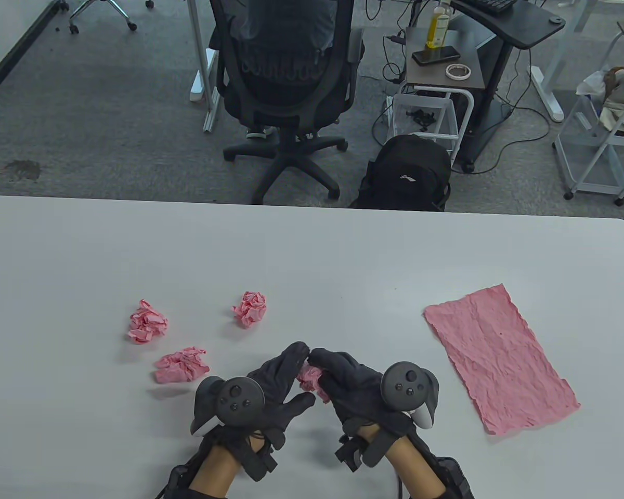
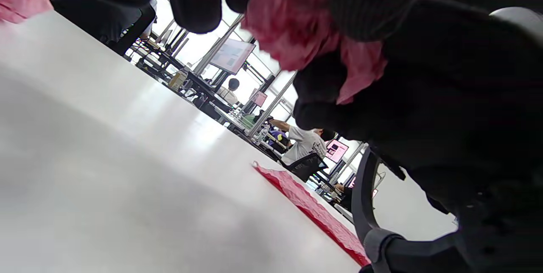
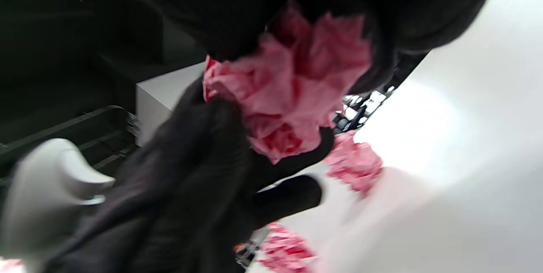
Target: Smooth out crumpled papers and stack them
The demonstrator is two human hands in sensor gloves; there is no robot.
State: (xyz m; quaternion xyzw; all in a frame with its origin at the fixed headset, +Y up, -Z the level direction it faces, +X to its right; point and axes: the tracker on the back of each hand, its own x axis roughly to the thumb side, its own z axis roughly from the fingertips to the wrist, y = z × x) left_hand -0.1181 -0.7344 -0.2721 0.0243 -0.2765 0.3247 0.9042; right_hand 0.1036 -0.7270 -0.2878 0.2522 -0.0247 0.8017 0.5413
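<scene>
I have the ball (image 1: 308, 379) pinched between both hands, left (image 1: 275, 382) and right (image 1: 351, 387), lifted above the surface (image 1: 312, 249) to tease it open. The flat sheet (image 1: 501, 358) lies right, ready as stack base; three balls (image 1: 182, 365) wait left.

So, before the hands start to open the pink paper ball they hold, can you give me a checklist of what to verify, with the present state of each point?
1. Crumpled pink paper ball held between left hand and right hand: ok.
2. Both hands have a grip on it: ok.
3. Ball lifted off the white table: cannot tell from the table view; the wrist views suggest it is.
4. Flattened pink paper sheet lies apart on the right, ready as stack base: ok.
5. Three other crumpled pink balls lie away from the hands: ok.
</scene>
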